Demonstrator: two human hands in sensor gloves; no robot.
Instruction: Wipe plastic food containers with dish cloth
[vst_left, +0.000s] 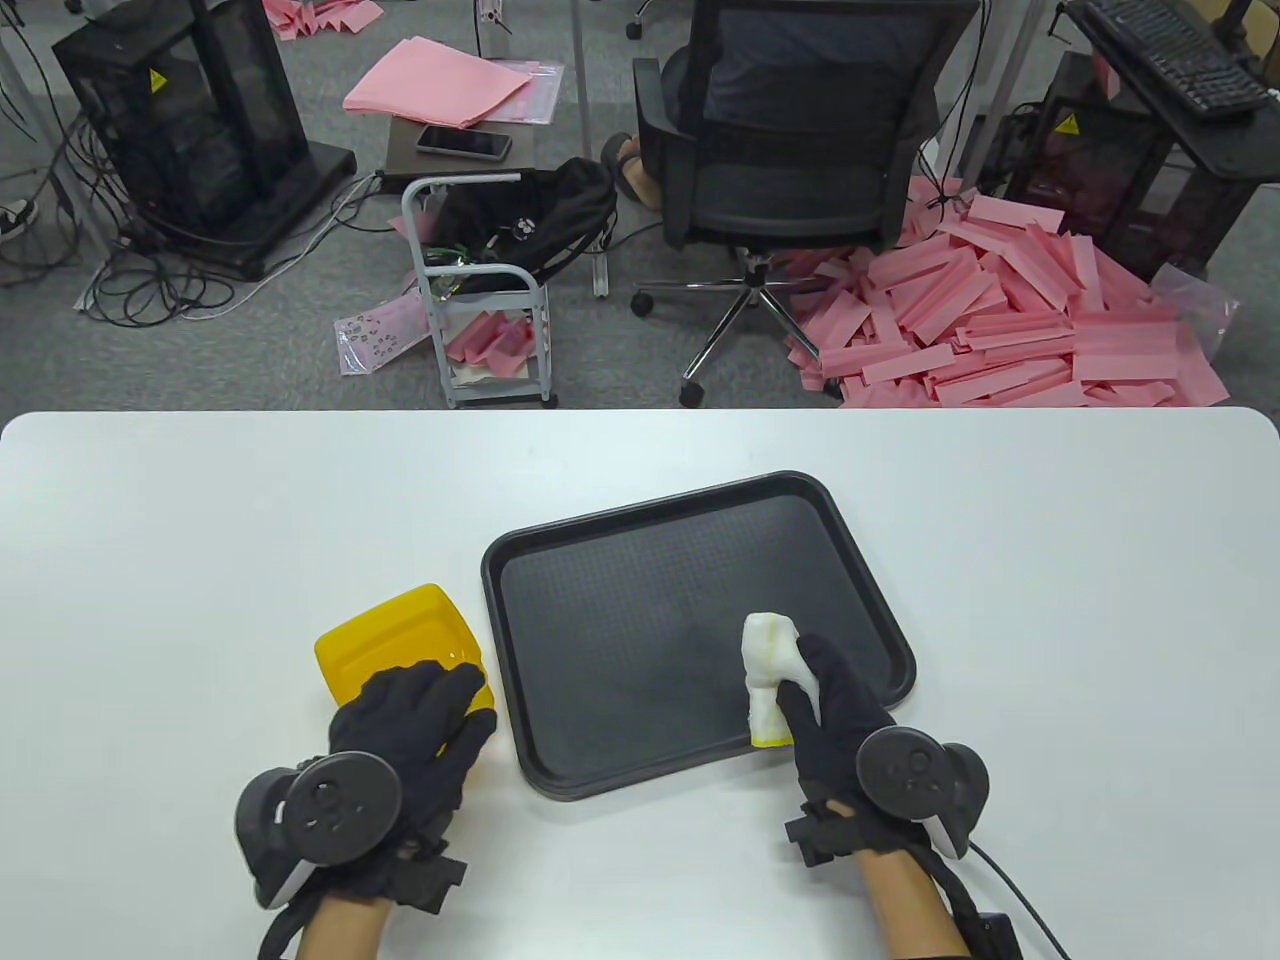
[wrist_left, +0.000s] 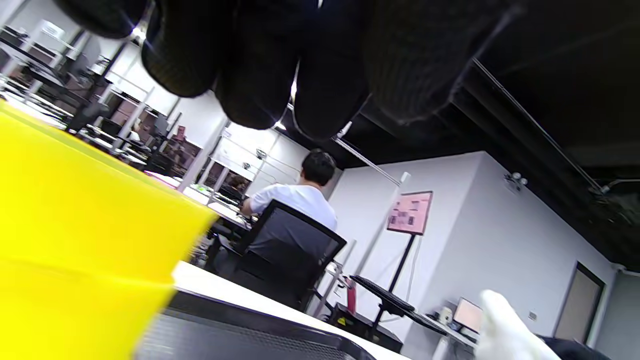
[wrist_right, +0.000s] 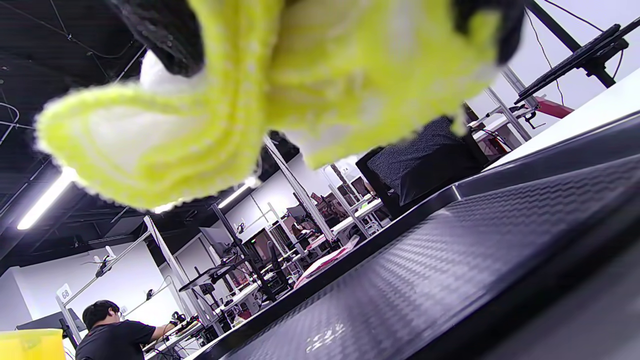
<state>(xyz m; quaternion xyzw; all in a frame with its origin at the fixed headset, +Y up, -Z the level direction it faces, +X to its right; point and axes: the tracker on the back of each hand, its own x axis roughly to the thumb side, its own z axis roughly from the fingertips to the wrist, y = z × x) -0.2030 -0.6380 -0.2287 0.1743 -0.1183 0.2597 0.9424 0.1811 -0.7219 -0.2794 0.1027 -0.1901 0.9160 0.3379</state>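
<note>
2 hands are seen over the white desk (vst_left: 200, 500), each in a black glove with a round tracker on its back. The left hand (vst_left: 415, 725) is laid on top of a yellow plastic container (vst_left: 395, 635), which is standing on the desk just to the left of a black tray (vst_left: 600, 560); the fingers are spread over the container's near part and are bent over its edge toward the tray, though how firmly it is gripped cannot be told. In the left wrist view the container (wrist_left: 75, 225) is seen as a yellow blur beneath the gloved fingers (wrist_left: 260, 65), with the tray's rim (wrist_left: 250, 330) close beside it.

The right hand (vst_left: 835, 715) is held over the near right part of the tray, and a rolled dish cloth (vst_left: 770, 670), white with a yellow edge, is gripped by its curled fingers and thumb. The cloth is pointed away from the person, its far end reaching ahead of the fingers. In the right wrist view the cloth (wrist_right: 300, 75) is bunched above the tray's textured floor (wrist_right: 450, 260); whether it is touching the tray cannot be told.
</note>
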